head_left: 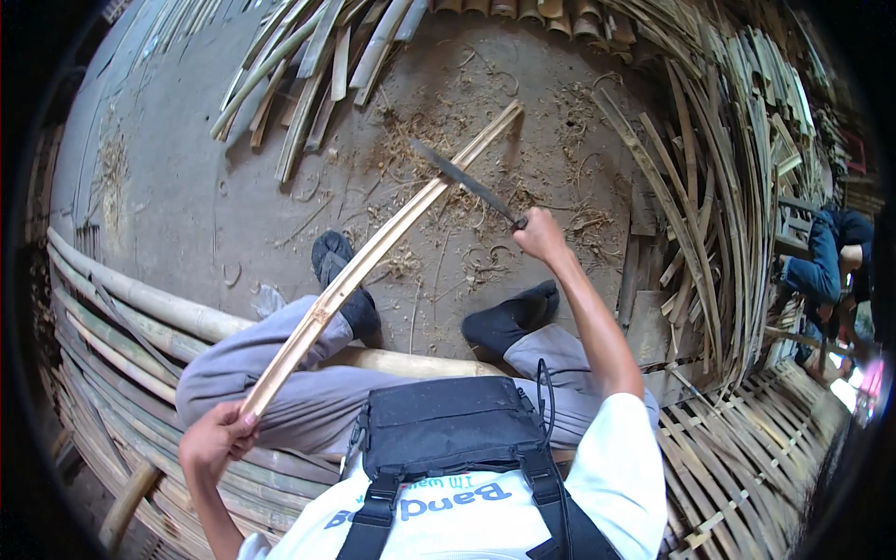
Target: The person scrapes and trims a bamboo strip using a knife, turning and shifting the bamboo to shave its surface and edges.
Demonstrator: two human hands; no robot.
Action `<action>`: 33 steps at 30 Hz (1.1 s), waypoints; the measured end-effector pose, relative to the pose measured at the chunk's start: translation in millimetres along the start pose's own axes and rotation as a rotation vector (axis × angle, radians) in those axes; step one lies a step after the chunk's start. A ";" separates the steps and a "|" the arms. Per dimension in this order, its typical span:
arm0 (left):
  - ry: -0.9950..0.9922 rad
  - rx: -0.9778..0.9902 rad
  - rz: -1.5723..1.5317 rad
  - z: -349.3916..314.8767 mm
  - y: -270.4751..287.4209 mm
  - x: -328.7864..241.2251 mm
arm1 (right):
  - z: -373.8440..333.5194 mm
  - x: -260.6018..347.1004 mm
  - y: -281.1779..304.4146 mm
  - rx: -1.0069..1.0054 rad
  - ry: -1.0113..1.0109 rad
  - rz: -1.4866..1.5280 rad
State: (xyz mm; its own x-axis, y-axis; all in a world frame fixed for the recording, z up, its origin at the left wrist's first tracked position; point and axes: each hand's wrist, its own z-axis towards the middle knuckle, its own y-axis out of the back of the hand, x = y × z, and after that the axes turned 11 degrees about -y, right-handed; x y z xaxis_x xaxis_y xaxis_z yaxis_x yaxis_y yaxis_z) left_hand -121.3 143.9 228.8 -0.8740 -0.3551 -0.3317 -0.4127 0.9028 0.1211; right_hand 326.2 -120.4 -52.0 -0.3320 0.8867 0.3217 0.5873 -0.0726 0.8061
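Note:
My left hand (pixel 217 437) is closed round the near end of a long split bamboo strip (pixel 373 250). The strip slants across my leg, up and to the right, its far end over the floor. My right hand (pixel 541 233) grips the handle of a long dark-bladed knife (pixel 467 182). Its blade points up and left and crosses the strip toward the far end. Whether the edge bites into the bamboo I cannot tell.
Split bamboo slats (pixel 317 75) lie at the far left, and a large pile of strips (pixel 714 187) curves along the right. Curly shavings (pixel 485 257) litter the floor. Bamboo poles (pixel 149 289) lie at left. Another person (pixel 821 257) is at the far right.

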 end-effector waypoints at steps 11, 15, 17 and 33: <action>0.104 0.342 -0.163 11.9 27.6 -1.2 | -43.2 61.3 -15.1 0.026 0.242 0.022; 0.113 0.368 -0.160 18.8 34.0 0.7 | 23.1 8.8 -7.9 0.066 -0.198 0.207; 0.134 0.379 -0.224 16.0 38.2 3.2 | 15.6 29.5 6.2 0.032 -0.187 0.210; 0.185 0.443 -0.229 21.6 45.0 8.7 | 10.1 5.7 -4.6 0.010 0.040 0.180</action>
State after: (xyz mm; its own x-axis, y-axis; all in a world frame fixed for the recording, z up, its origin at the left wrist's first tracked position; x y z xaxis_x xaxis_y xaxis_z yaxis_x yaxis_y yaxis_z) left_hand -141.9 186.7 211.1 -0.8211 -0.5563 -0.1279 -0.4858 0.7987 -0.3551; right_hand 329.0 -110.4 -58.9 -0.2500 0.8409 0.4799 0.6471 -0.2236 0.7289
